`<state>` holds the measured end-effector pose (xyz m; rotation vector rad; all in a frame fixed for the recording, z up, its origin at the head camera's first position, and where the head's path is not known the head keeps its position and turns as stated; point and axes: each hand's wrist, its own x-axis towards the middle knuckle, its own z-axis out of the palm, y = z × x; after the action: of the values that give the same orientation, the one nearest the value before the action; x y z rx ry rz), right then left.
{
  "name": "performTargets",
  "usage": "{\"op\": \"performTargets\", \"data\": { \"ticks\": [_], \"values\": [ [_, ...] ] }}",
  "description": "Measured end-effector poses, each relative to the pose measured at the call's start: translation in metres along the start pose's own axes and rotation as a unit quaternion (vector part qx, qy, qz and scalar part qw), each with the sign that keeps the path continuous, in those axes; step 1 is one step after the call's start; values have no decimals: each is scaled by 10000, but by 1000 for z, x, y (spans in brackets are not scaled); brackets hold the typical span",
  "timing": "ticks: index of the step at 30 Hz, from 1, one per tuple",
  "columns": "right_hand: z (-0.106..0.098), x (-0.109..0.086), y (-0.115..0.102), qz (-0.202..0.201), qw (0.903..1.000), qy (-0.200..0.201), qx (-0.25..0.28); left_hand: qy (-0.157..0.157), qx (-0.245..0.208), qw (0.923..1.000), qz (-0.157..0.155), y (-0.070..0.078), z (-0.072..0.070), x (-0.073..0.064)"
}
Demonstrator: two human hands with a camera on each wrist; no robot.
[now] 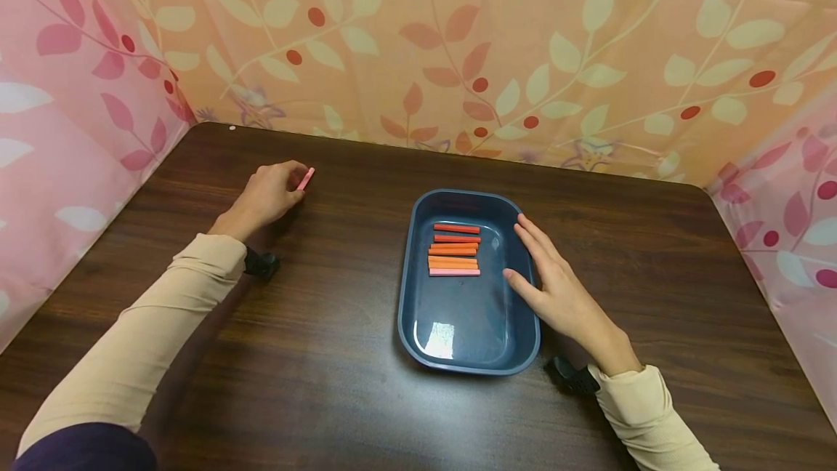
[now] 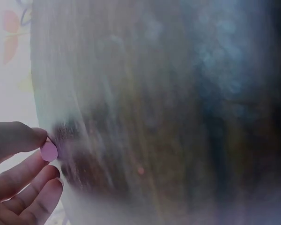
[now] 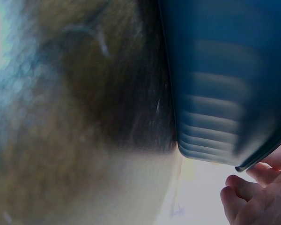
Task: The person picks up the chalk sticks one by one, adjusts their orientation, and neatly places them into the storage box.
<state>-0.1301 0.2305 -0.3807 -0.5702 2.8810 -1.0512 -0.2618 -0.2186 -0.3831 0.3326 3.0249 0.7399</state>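
At the left of the table, my left hand [image 1: 267, 193] pinches a pink chalk stick [image 1: 306, 179] between thumb and fingers. The left wrist view shows the round end of this chalk [image 2: 49, 151] at the fingertips, with the other fingers loosely bent below. A dark blue tray [image 1: 458, 318] stands right of centre. Inside it lies a column of sticks: red ones [image 1: 456, 228] at the far end, then orange [image 1: 453, 252], with a pink stick [image 1: 454, 272] nearest me. My right hand [image 1: 564, 293] rests at the tray's right rim, fingers extended along it and thumb reaching over the inside.
The dark wooden table [image 1: 314, 355] ends at a flowered curtain [image 1: 431, 57] behind, with more curtain on both sides. A small white spot [image 1: 232, 128] shows at the far left edge. Both wrists wear black straps.
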Motion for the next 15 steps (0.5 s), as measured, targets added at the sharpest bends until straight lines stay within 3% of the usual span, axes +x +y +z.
{"op": "performTargets", "data": {
  "ticks": [8, 15],
  "values": [
    [0, -1, 0, 27, 10000, -14, -6, -142, 25, 9999, -72, 1, 0, 1],
    [0, 0, 0, 4, 10000, 1, -10, -82, 198, 9998, 24, 1, 1, 2]
  ]
}}
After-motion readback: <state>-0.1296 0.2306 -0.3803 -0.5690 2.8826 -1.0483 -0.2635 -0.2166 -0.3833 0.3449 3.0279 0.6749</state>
